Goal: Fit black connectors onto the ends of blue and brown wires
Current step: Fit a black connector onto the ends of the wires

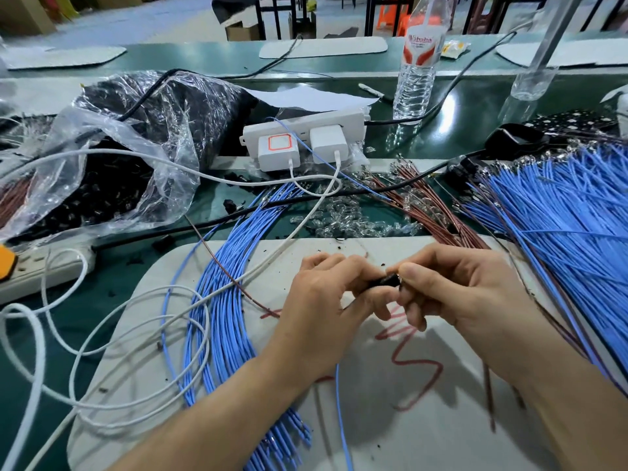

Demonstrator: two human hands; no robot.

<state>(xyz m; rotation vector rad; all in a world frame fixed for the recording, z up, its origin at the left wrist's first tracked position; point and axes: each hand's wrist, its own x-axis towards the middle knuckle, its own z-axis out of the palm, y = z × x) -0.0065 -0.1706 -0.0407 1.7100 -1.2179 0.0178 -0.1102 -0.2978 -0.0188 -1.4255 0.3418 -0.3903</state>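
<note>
Over the middle of the grey work mat point(441, 443), our left hand point(319, 311) curls round the black connector point(387, 279) and pinches its left end. Our right hand point(465, 294) pinches the right end between thumb and forefinger. To seat a wire well, we judge that the left hand should hold the housing steady and square. The right should feed the terminal straight along the cavity, not at a slant, and push until it locks. A light tug afterwards would confirm the catch. Our fingers cover the opening, so we cannot tell whether a terminal is already in.

The connector is a small, dark, glossy block, mostly hidden between our fingertips. A single blue wire point(339, 402) trails from under the left hand toward the mat's near edge. A brown wire point(488, 396) hangs beneath the right wrist, and we cannot tell which hand holds it. On the mat's left part lies a bundle of blue wires point(224, 300). Beyond its far edge lie brown wires point(418, 202) with metal tips, and off its right edge spreads a heap of blue wires point(560, 226).
</note>
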